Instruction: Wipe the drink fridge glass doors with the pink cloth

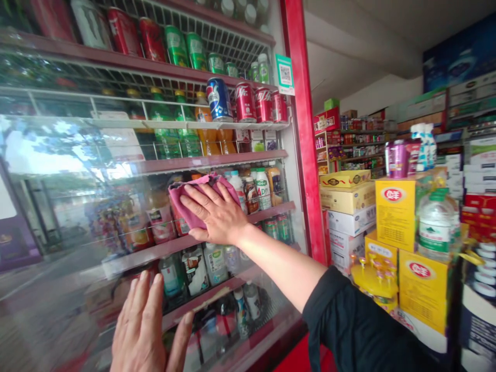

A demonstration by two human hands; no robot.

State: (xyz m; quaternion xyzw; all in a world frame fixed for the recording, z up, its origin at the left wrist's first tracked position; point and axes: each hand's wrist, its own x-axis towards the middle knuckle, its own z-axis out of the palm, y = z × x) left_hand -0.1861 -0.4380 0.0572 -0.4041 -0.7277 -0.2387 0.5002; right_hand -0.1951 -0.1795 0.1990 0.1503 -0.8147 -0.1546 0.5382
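Note:
My right hand lies flat with fingers spread on a pink cloth, pressing it against the glass door of a red drinks fridge. My left hand rests open on the same glass lower down, fingers stretched upward, holding nothing. Behind the glass, shelves carry cans and bottles of drinks. The glass reflects a street scene on its left part.
The fridge's red frame stands just right of my arm. Stacked yellow and white cartons and a large water bottle crowd the floor at right. Shop shelves with goods fill the back.

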